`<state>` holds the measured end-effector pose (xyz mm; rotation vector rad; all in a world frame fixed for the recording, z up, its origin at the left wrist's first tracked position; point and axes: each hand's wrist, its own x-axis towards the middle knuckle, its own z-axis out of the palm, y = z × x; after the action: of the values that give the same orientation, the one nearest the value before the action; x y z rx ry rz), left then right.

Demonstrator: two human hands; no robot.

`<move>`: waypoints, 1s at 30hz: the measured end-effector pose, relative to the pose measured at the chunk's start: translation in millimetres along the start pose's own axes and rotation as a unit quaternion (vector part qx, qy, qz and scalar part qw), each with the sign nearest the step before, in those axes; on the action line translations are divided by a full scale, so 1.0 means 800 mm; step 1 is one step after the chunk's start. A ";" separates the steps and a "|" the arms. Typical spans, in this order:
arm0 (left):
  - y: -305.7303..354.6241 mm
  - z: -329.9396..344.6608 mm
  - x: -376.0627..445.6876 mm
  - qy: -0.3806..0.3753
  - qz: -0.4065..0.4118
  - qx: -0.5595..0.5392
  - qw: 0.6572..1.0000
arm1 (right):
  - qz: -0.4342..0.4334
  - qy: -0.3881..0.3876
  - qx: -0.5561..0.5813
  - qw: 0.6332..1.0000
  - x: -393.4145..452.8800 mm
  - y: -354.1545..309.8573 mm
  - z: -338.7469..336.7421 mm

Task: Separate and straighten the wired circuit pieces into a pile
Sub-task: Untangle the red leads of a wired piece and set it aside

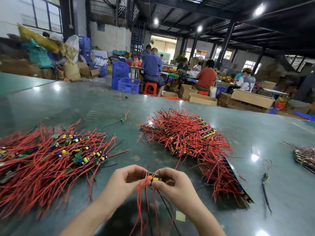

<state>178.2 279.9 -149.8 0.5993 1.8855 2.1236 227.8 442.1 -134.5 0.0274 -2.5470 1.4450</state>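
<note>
i saw both hands curled tight round one small circuit piece (pixel 151 176), the left hand (pixel 125 180) pinching its left end and the right hand (pixel 172 182) its right, just above the green table (pixel 255 133). the board lay crosswise, its red wires (pixel 142 200) trailing down toward me. a tangled heap (pixel 51 154) lay left, a straightened pile (pixel 190 138) right.
</note>
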 end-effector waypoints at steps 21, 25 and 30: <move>0.007 -0.002 -0.002 0.017 0.001 -0.013 1.000 | -0.014 0.024 0.132 0.991 0.001 0.007 0.010; 0.007 -0.004 -0.002 -0.006 0.016 -0.001 1.000 | -0.039 -0.012 0.137 0.990 -0.001 0.007 0.008; 0.010 -0.005 -0.003 -0.035 0.019 -0.022 0.999 | -0.065 -0.041 0.149 0.986 -0.002 0.005 0.003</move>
<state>179.4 273.7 -142.7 0.6950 1.8007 2.1317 228.4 442.2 -139.1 0.3002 -2.3140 1.7891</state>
